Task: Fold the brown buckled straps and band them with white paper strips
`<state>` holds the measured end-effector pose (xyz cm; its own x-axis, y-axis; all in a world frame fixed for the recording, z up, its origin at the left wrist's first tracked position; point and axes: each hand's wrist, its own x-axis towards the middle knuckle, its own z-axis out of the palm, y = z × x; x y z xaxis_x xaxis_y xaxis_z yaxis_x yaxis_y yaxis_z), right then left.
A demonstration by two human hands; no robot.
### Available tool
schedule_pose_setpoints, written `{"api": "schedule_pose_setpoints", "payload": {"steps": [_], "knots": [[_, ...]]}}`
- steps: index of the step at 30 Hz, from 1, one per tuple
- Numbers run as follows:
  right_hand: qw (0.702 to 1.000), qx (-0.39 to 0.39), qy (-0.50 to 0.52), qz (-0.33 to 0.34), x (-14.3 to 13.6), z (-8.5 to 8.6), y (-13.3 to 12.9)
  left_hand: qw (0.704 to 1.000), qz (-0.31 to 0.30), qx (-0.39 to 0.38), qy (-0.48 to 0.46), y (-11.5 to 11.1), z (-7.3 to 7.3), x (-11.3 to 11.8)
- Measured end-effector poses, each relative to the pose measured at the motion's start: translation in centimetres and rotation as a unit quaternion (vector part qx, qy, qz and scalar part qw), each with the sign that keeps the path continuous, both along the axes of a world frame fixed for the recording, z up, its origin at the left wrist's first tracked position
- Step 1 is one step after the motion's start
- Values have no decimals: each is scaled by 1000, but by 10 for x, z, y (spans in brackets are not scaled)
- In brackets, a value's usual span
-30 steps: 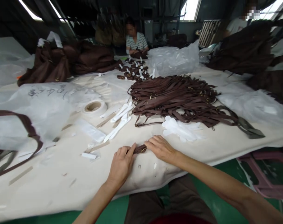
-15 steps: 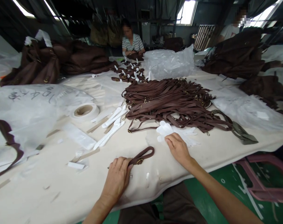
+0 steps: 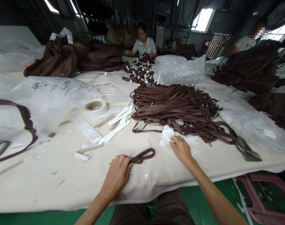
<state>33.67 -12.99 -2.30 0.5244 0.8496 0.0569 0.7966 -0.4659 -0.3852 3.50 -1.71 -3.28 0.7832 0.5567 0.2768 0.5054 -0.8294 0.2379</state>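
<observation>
My left hand [image 3: 119,172] is wrapped round a folded brown strap [image 3: 144,154] lying on the cloth-covered table. The strap's looped end and brass buckle stick out to the right of my fingers; its other end is mostly under the hand. My right hand [image 3: 181,149] pinches at a white flower-shaped piece [image 3: 167,135] with thumb and forefinger. More thin white pieces lie flat beneath and beyond that hand. Just behind them spreads a large heap of brown straps [image 3: 170,107] with brass hooks and buckles.
A white tape roll [image 3: 94,107] and toothed white strips [image 3: 116,131] lie left of the heap. Brown bags [image 3: 100,56] and clear plastic [image 3: 180,69] stand farther back. A co-worker [image 3: 144,45] sits across the table. A pink stool [image 3: 262,200] is below the right edge.
The camera view has turned left, so the background sits farther right. My right hand's fingertips have drawn in on the white piece. My left hand stays on the folded strap.
</observation>
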Motion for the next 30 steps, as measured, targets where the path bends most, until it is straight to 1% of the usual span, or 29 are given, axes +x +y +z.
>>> {"api": "schedule_pose_setpoints", "payload": {"steps": [3,8,10,13,16,17,19,21,23,25,27,28,30], "knots": [[1000,-9,-5,2,1,2,1,1000,0,2,3,-1,1,0],[996,-57,40,-55,5,8,16,1000,4,-1,5,-1,-2,1],[995,-60,49,-63,6,8,21,1000,7,-6,7,0,-3,1],[997,-36,59,-42,6,8,23,1000,9,-17,6,-1,-3,2],[998,2,68,-15,9,10,19,1000,10,-26,-2,-2,-1,3],[997,19,71,-6,11,12,18,999,12,-32,-6,-2,-1,3],[992,82,100,11,15,18,14,998,19,-57,-21,-1,1,3],[971,160,174,20,16,27,10,992,37,-104,-58,2,5,4],[933,212,289,16,13,39,5,976,66,-171,-118,3,13,7],[891,216,399,-1,4,51,1,946,97,-251,-181,2,24,13],[857,206,472,-17,-10,60,-3,911,108,-324,-232,-5,38,20],[847,199,492,-24,-18,62,-5,894,105,-355,-253,-11,44,25],[838,183,512,-40,-36,62,-8,866,79,-404,-284,-24,55,33]]}}
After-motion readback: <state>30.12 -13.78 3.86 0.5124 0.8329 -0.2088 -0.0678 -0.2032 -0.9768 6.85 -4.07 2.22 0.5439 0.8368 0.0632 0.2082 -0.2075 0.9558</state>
